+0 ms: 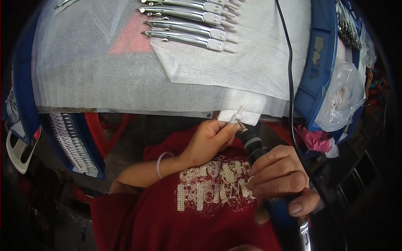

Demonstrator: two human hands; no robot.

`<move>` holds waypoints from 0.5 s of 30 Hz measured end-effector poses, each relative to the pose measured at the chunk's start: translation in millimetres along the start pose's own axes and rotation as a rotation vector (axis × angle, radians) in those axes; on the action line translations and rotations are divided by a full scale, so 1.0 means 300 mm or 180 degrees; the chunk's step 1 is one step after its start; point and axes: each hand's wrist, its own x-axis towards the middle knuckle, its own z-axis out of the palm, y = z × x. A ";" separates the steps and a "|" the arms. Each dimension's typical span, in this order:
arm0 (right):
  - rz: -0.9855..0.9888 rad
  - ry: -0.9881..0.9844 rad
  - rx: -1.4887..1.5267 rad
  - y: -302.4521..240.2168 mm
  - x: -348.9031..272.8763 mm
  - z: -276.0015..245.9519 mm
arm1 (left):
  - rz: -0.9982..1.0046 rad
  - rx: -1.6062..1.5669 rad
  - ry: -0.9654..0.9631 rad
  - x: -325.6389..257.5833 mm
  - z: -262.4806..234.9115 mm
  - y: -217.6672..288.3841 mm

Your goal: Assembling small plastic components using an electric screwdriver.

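Observation:
At the near edge of the table, my left hand (211, 140) is closed, pinching a small pale piece with a thin stem (236, 115). It resembles the handle ends of the compasses on the table; the rest is hidden by my fingers. My right hand (282, 180) wraps round a black and blue electric screwdriver (253, 143). Its tip points up and left, meeting the small piece beside my left thumb. Behind the piece lies a folded white pad (251, 118) on the table's edge.
Several silver drawing compasses (184, 38) lie side by side on white foam sheet (234, 71) at the far side. A black cord (290, 62) crosses the table's right. Blue bins (312, 79) stand right, one with a clear plastic bag (345, 98); another blue tray (75, 142) holds metal parts left.

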 end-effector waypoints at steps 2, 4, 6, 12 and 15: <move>-0.0018 0.0192 0.0141 0.007 0.009 0.019 | 0.0001 -0.0049 0.0020 -0.001 0.000 -0.001; -0.0034 0.0371 0.0211 0.001 0.020 0.036 | 0.0172 -0.0047 0.0012 0.002 0.000 -0.003; 0.0017 0.0435 0.0113 -0.002 0.028 0.043 | 0.0190 -0.0061 0.0021 0.005 0.003 -0.010; 0.0148 -0.0070 -0.0049 0.004 0.031 0.019 | 0.0260 0.0027 0.0038 -0.001 0.006 -0.004; 0.0031 0.0497 0.0306 0.023 0.042 0.049 | 0.0271 0.0127 0.0129 0.000 0.008 -0.013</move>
